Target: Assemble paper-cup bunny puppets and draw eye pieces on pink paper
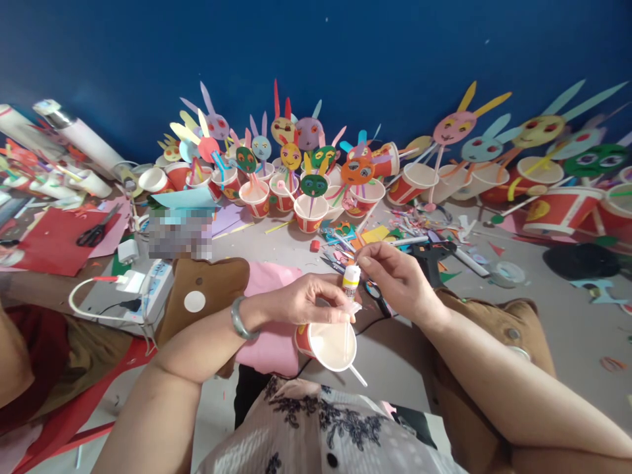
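Note:
My left hand (323, 301), with a bracelet at the wrist, is closed at the upper rim of a red and white paper cup (328, 349). The cup is tilted, its mouth facing me. A thin white stick (359, 376) pokes out past the lower rim, and a pale strip shows inside below my fingertips. My right hand (397, 276) is pinched just above and right of a small bottle (351, 280) with a white cap and yellow band. Whatever the right fingertips hold is too small to make out. Part of the bottle is hidden behind my left fingers.
Paper cups (311, 214) with colourful rabbit-faced figures line the blue wall. Scissors (96, 230) lie on red paper at left, near a power strip (153, 289). A black glue gun (434, 257) and paper scraps lie at right. Brown cushions (498, 329) flank pink paper (271, 283).

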The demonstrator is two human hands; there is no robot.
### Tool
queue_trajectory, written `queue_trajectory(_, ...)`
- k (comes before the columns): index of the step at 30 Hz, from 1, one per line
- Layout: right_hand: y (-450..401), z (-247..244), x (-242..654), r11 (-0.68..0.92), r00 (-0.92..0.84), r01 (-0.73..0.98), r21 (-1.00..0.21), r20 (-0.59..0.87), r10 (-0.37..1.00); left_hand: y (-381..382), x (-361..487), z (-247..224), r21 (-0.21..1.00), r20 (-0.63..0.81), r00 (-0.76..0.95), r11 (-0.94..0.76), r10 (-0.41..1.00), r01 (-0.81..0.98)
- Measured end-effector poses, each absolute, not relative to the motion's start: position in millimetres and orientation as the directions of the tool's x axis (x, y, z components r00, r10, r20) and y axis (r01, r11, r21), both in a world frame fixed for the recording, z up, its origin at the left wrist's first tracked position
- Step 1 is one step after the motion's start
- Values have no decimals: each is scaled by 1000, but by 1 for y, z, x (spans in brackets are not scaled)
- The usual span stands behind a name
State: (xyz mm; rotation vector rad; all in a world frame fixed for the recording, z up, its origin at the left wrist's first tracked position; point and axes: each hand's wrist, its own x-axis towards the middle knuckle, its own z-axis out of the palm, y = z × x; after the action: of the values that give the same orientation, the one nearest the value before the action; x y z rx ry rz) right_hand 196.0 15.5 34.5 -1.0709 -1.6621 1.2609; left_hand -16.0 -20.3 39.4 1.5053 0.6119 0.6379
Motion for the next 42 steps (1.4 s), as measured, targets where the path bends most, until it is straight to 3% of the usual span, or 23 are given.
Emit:
queue_trajectory(6, 17, 36, 197, 118, -276, 166, -979, 69, 959, -20, -16, 40, 998, 55, 720, -55, 692, -23)
queue_trajectory(17, 23, 24, 205, -128, -452, -25, -991, -103, 886, -20, -15, 35, 992, 121, 731, -98, 671, -74)
queue_trajectory(27, 20, 28, 204, -137, -530, -67, -988, -81, 844, -20, -15, 34, 991, 111, 735, -130, 669, -31)
queue_trajectory(37, 20, 29, 205, -62, -496, 92, -994, -100, 862, -20, -14, 33, 990, 115, 715, -136, 690, -28)
queue_trajectory(42, 21, 30, 201, -28, -388, 180, -983, -97, 917, -21, -15, 34, 983, 164, 731, -171, 662, -66)
